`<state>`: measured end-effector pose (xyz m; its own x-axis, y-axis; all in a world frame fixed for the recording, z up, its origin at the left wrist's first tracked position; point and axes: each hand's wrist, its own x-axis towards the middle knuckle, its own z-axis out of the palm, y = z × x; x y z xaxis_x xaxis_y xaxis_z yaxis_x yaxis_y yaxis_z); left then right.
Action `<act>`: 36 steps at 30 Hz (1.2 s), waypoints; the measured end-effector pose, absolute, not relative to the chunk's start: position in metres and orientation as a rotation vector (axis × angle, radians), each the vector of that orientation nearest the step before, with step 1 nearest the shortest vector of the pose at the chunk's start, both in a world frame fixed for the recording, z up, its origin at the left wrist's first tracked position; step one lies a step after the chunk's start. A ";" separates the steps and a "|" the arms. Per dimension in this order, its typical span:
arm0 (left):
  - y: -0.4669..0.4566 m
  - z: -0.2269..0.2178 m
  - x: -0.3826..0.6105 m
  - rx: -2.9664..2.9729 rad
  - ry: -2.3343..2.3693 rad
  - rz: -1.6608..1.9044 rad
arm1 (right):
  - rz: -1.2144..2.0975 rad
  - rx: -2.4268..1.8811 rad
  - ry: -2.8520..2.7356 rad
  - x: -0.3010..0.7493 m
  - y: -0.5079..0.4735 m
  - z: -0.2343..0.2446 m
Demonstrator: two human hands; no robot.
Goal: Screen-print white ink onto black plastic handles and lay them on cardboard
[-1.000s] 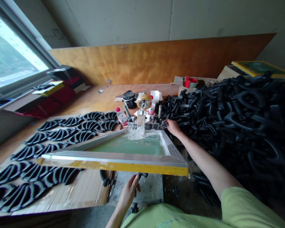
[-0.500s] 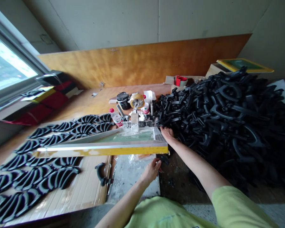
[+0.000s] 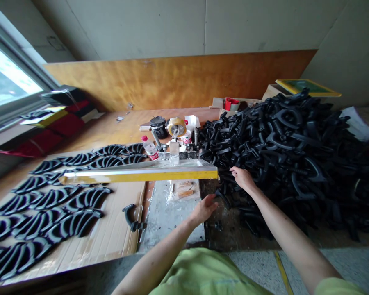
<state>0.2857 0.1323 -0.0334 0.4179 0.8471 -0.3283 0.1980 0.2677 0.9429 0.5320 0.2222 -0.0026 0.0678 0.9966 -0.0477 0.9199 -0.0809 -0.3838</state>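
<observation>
My left hand point(image 3: 205, 208) is closed at the right edge of the grey base plate point(image 3: 172, 221). Its fingertips grip the end of a black curved plastic part point(image 3: 224, 199), as far as I can tell. My right hand point(image 3: 243, 178) is at the near left side of a heap of black plastic parts point(image 3: 273, 143). Its fingers are pinched, and whatever may be in them is hidden. Above the plate is a screen-printing frame point(image 3: 160, 176) with a yellow front edge, held by a clamp point(image 3: 174, 151) at the back. Small orange pieces point(image 3: 185, 192) lie under clear film on the plate.
Rows of black curved parts point(image 3: 61, 225) lie on cardboard point(image 3: 110, 233) at the left. One single part point(image 3: 130, 217) lies beside the plate. Behind the frame are a red-capped bottle point(image 3: 150, 148), a black tub point(image 3: 158, 127) and a tape roll point(image 3: 176, 127).
The frame's front edge has risen, uncovering more of the plate. My right hand has left the frame's right side and moved right to the heap. My left hand has shifted slightly right and away.
</observation>
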 end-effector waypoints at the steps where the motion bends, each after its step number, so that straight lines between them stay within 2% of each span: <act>1: 0.127 -0.029 0.277 1.271 1.072 0.578 | 0.473 -2.097 -1.955 0.529 0.217 -0.004; 5: 0.104 -0.013 0.230 1.214 1.102 0.576 | 0.487 -2.122 -2.110 0.508 0.193 -0.015; 10: 0.084 -0.002 0.161 1.025 1.292 0.672 | 0.080 -2.152 -2.249 0.482 0.187 -0.026; 13: 0.076 0.000 0.123 0.954 1.387 0.753 | -0.005 -2.215 -2.253 0.480 0.202 -0.026; 19: 0.070 0.000 0.067 0.866 1.477 0.932 | 0.212 -2.055 -2.152 0.477 0.214 -0.025; 23: 0.077 0.008 0.052 0.842 1.498 1.026 | 0.397 -1.547 -2.003 0.424 0.204 -0.024; 27: 0.089 0.021 0.051 0.870 1.476 1.067 | 0.552 -1.137 -2.126 0.353 0.194 -0.025; 32: 0.104 0.034 0.045 0.930 1.435 1.097 | 0.430 -1.031 -2.385 0.319 0.194 -0.033; 36: 0.128 0.063 0.042 0.970 1.415 1.226 | 0.351 -1.067 -2.408 0.320 0.194 -0.034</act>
